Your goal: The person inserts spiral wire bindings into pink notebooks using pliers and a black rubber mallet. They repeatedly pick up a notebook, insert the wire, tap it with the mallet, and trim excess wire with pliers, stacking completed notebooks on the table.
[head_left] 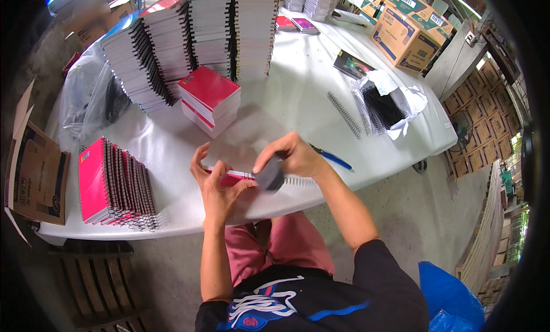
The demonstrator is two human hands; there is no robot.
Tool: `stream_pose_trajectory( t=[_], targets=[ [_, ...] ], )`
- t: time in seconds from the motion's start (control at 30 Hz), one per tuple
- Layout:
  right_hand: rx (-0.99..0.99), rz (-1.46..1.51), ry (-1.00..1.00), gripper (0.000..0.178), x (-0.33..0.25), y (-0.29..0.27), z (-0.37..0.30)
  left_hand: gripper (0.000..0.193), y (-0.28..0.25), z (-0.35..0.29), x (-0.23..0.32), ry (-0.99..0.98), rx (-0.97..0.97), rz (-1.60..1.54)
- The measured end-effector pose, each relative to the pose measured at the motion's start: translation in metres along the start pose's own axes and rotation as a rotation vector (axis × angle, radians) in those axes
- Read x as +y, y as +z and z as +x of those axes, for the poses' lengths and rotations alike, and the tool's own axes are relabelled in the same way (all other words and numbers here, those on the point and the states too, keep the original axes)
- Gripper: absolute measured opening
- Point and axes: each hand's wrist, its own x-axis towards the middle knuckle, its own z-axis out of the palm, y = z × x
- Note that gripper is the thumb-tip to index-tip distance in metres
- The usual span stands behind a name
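Near the table's front edge, my left hand [220, 186] is closed on a red-covered notebook [234, 177], gripping it with its spine up. My right hand [295, 154] is closed around a dark grey, rounded object [269, 174], blurred by motion and pressed to the notebook's spine. A silver spiral binding coil [301, 182] sticks out to the right from beneath that object. Just beyond the right hand lies a blue-handled hand tool [332, 157]; its head is partly hidden.
Coil-bound notebooks [117, 183] stand at left. Loose red-covered pads [209, 97] sit mid-table before tall notebook stacks [209, 34]. Right: a loose coil [345, 114], a paper wrap of black coils [382, 105], a dark flat box [353, 64]. Cartons [40, 174] flank the table.
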Motion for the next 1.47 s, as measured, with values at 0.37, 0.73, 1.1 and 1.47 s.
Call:
stream_pose_trajectory(
  t=[0.37, 0.73, 1.1, 1.47],
  targets=[
    [0.29, -0.733, 0.104, 0.024, 0.029, -0.015, 0.0, 0.056, 0.003, 0.003, 0.007, -0.037, -0.046, -0.131],
    [0.239, -1.047, -0.011, 0.033, -0.015, 0.05, -0.029, 0.051, 0.031, -0.021, 0.011, 0.125, 0.139, -0.028],
    [0.316, -1.025, -0.081, 0.025, -0.005, 0.061, -0.036, 0.044, 0.028, -0.024, 0.004, 0.162, 0.117, 0.024],
    [0.496, -0.915, 0.178, 0.017, -0.026, 0.08, -0.022, 0.05, 0.03, -0.028, 0.005, 0.053, 0.087, 0.015]
  ],
)
